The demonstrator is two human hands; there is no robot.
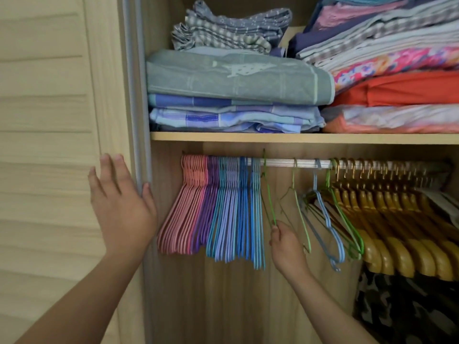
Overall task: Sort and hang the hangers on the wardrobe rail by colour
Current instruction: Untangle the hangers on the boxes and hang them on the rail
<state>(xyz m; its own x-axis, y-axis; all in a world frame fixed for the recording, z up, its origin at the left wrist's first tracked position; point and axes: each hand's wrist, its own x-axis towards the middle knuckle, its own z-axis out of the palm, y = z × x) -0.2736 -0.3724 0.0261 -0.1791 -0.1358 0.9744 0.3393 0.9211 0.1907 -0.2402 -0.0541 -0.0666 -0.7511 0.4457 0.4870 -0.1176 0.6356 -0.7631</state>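
Observation:
A metal rail (pixel 278 162) runs under the shelf. At its left hang pink hangers (pixel 188 207), then purple hangers (pixel 208 207), then several blue hangers (pixel 238 214) packed together. My right hand (pixel 285 247) pinches the lower arm of a green hanger (pixel 269 194) whose hook sits at the rail just right of the blue group. Further right hang another green hanger (pixel 301 219), a light blue hanger (pixel 327 219) and a bright green hanger (pixel 345 219), mixed together. My left hand (pixel 121 207) rests flat with spread fingers on the wardrobe door edge.
Several wooden hangers (pixel 397 232) fill the rail's right end, with dark patterned clothing (pixel 402 306) below. The shelf (pixel 273 137) above holds stacks of folded towels and linens. The louvred door (pixel 49 145) stands at the left.

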